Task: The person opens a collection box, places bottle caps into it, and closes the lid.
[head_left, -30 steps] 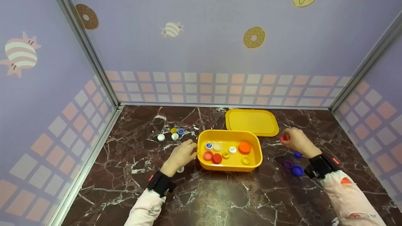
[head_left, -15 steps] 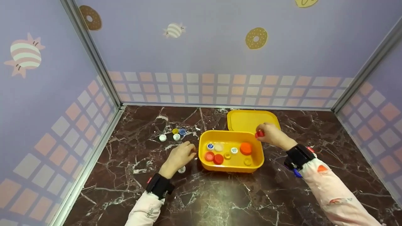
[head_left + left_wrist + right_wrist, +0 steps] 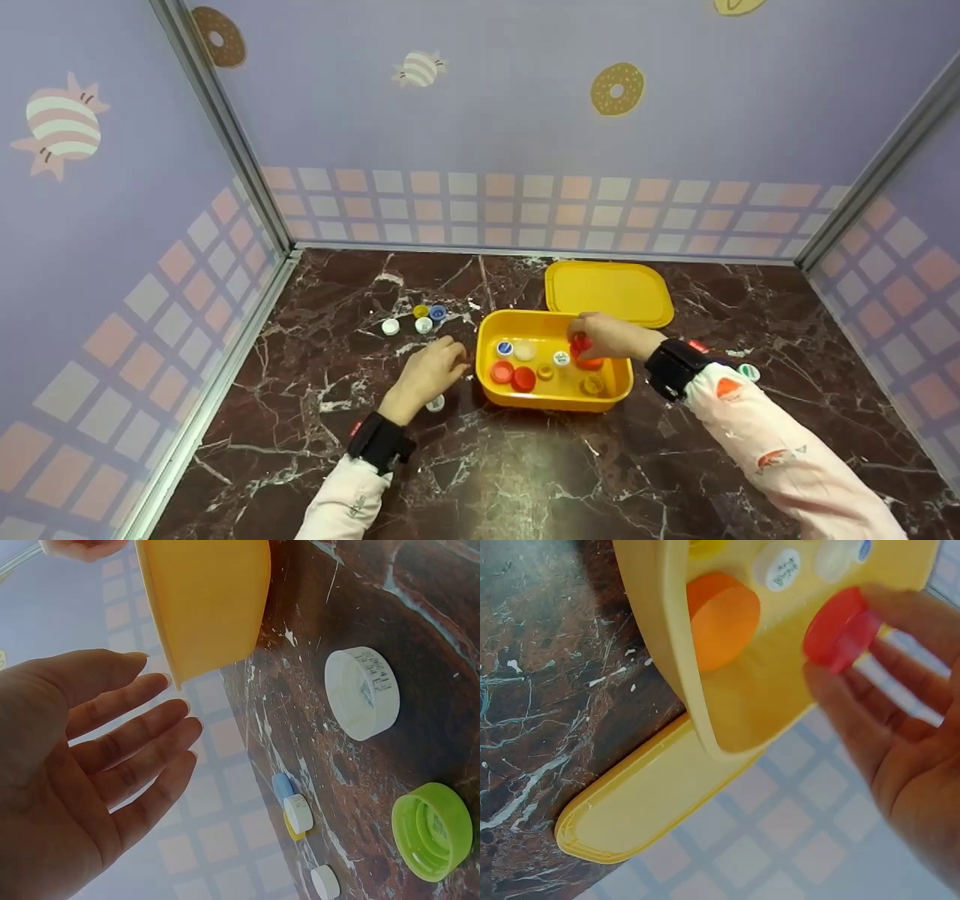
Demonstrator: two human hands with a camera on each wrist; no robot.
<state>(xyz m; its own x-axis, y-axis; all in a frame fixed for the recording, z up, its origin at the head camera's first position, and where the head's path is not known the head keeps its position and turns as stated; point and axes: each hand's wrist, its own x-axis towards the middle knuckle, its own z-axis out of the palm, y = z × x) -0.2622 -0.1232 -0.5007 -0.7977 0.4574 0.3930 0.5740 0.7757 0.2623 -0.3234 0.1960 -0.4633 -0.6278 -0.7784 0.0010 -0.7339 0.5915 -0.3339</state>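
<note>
The red cap (image 3: 580, 345) is over the right-hand end of the yellow box (image 3: 540, 399), towards its far side and within the outline of the rim. From where I stand it looks tilted, clear of the box floor and apart from the big orange cap (image 3: 727, 619) lying there; whether it sits above or below rim height I can't tell. The cap is round, so it has no long axis to line up. The box does: it runs left to right across the person's front, and the caps inside are spread along it, mostly leftward of the red one.

The right hand (image 3: 609, 337) is plainly the nearer one, reaching in across the box's right end with the cap pinched between thumb and fingers. The left hand (image 3: 425, 375) is just outside the opposite end, its relaxed fingers loosely bent, holding nothing, with the box between it and the red cap.

Under and about that left hand lie a white cap (image 3: 364, 694) and a green cap (image 3: 433, 832), both on the dark marbled table (image 3: 517, 480). The yellow lid (image 3: 611, 292) lies flat behind the box's right half.
</note>
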